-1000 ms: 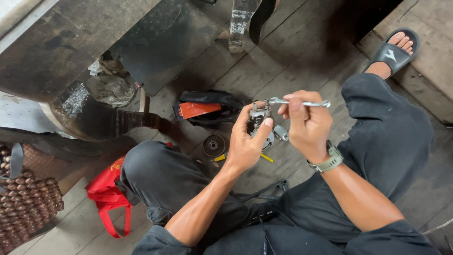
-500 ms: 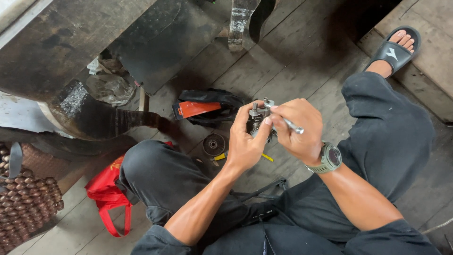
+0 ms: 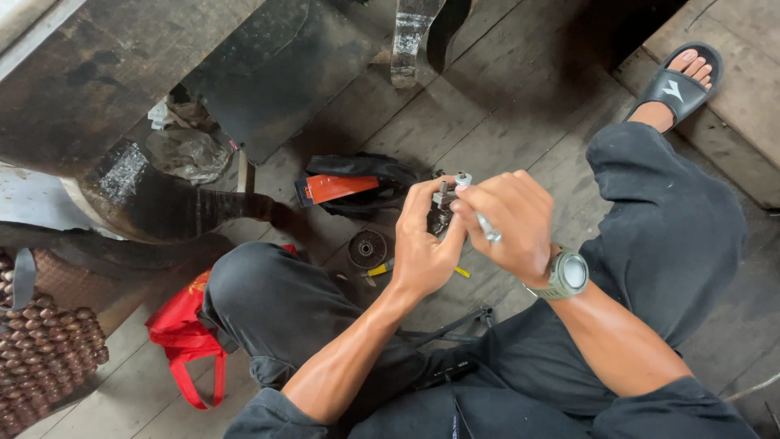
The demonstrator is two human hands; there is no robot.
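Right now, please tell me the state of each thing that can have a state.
left hand: closed around small metal part
right hand: gripping metal wrench
wristwatch: worn on right wrist
sandal: on foot
red bag: lying on wooden floor

Small grey metal part (image 3: 444,203) sits upright, pinched between the left fingers (image 3: 431,195), its top poking out above them. Slim silver wrench (image 3: 486,226) angles down, wrapped inside the right fingers (image 3: 504,203).
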